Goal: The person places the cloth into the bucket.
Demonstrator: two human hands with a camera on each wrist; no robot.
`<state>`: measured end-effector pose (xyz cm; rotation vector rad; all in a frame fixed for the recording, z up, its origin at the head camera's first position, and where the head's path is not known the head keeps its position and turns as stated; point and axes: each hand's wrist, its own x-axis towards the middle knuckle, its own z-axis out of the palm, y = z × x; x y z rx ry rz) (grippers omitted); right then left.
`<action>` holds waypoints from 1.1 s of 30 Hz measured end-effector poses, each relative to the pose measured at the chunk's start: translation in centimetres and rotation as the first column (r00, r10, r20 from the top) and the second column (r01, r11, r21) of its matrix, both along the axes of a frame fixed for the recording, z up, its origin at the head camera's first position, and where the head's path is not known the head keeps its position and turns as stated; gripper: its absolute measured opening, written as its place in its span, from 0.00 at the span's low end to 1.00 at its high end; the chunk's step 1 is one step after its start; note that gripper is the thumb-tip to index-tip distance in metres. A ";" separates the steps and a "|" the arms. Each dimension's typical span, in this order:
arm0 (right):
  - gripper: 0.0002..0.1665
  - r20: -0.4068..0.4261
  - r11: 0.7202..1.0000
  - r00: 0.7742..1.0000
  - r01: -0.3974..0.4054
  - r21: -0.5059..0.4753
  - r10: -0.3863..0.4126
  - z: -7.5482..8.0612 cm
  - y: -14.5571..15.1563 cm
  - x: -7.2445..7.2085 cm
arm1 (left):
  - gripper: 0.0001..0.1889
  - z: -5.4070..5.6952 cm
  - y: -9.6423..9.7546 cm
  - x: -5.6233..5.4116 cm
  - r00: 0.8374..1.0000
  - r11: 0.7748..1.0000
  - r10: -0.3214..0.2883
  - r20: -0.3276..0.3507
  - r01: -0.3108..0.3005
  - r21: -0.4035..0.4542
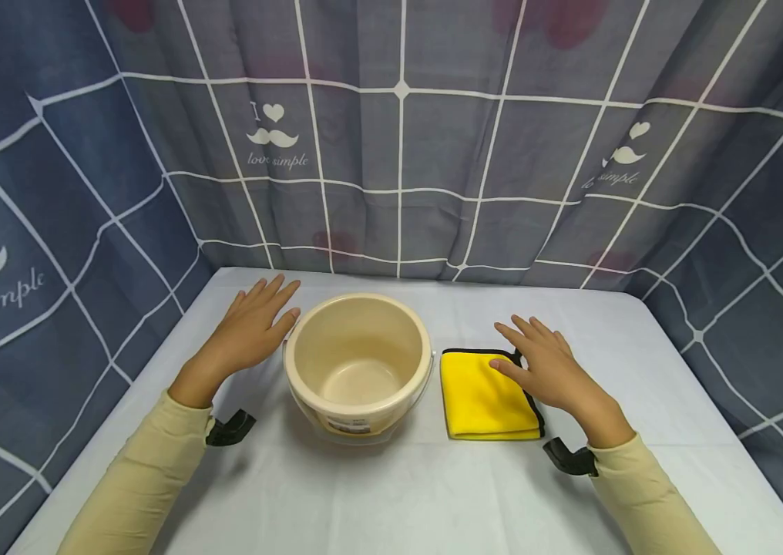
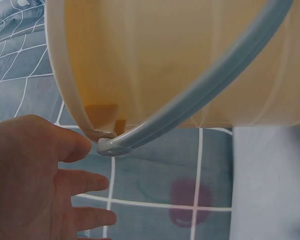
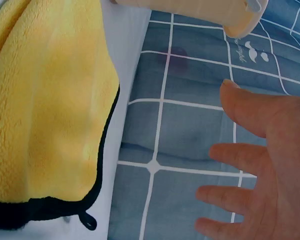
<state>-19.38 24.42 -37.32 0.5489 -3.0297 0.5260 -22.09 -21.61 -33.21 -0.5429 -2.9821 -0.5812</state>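
Observation:
A cream plastic bucket [image 1: 357,412] stands upright on the white table, its inside bare. Its grey handle [image 2: 200,95] hangs down along the side in the left wrist view. My left hand [image 1: 253,327] is beside the bucket's left rim with fingers spread; whether the thumb touches the rim I cannot tell. To the right of the bucket lies a folded yellow towel [image 1: 478,397] with black edging and a small black loop [image 3: 88,220]. Above the towel's right side hovers my right hand [image 1: 547,366], fingers extended and holding nothing.
White cloth covers the table [image 1: 426,493]. Blue-grey curtains [image 1: 364,154] with white grid lines enclose the back and both sides. A black wrist mount [image 1: 230,428] sticks out at the left cuff, and another black mount [image 1: 569,456] at the right cuff.

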 end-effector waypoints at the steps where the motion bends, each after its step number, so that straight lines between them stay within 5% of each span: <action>1: 0.44 0.000 1.000 1.000 -0.001 -0.002 0.001 0.0 0.1 0.0 | 0.32 0.0 0.0 0.0 1.000 1.000 0.000 0.003 0.000 0.001; 33: 0.40 0.034 0.998 0.998 -0.049 -0.027 0.049 -2.3 0.3 0.8 | 0.31 -1.1 0.7 0.2 0.996 0.980 -0.074 0.045 0.065 0.189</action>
